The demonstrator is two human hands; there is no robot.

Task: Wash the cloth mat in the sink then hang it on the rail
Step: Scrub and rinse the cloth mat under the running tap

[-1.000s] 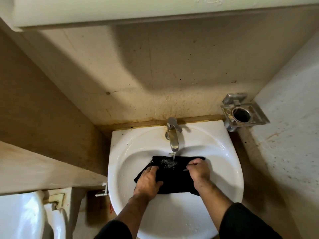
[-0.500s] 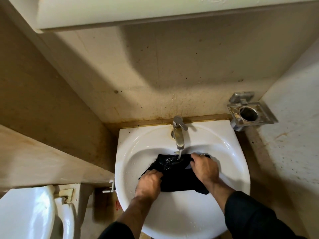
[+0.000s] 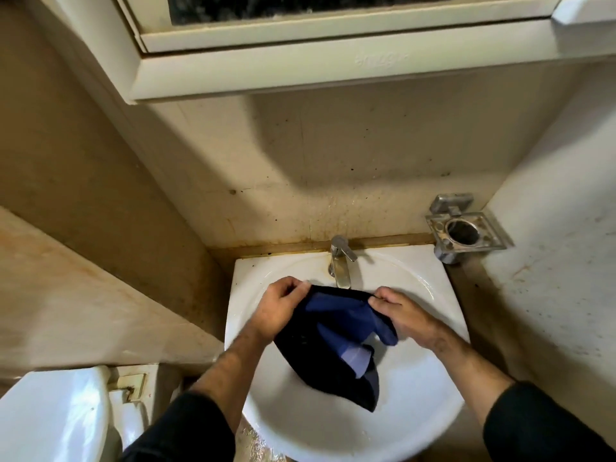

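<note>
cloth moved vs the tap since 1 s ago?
Yes. The dark blue cloth mat was bunched under the chrome tap; both hands now hold it lifted, hanging toward the white sink's near rim.

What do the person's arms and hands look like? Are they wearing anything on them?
Both arms wear dark, almost black long sleeves, the left sleeve and the right sleeve, pushed up so the forearms are bare. The left hand and right hand are bare too: no gloves. No rings, watch or bracelets show in this view.
</note>
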